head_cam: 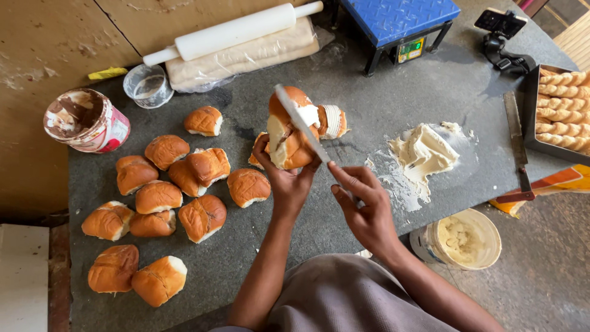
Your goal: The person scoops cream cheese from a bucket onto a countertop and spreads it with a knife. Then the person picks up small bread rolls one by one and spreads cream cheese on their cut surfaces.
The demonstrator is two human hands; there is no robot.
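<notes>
My left hand (287, 181) holds up a split brown bun (289, 132) with pale cream in its cut. My right hand (362, 206) grips a long flat knife (301, 123), whose blade lies against the bun's open side. Behind the held bun lies another cream-filled bun (332, 120) on the dark stone counter (369, 92). A mound of pale cream (424, 150) is smeared on the counter to the right. Several plain buns (178, 184) lie scattered to the left.
A white rolling pin (233, 31) rests on wrapped dough at the back. A stained tub (86, 121) and small clear cup (147, 86) stand at left. A blue scale (399, 21), a phone on a stand (501, 24), a tray of pastries (562, 107), a second knife (516, 141) and a cream bucket (461, 240) sit right.
</notes>
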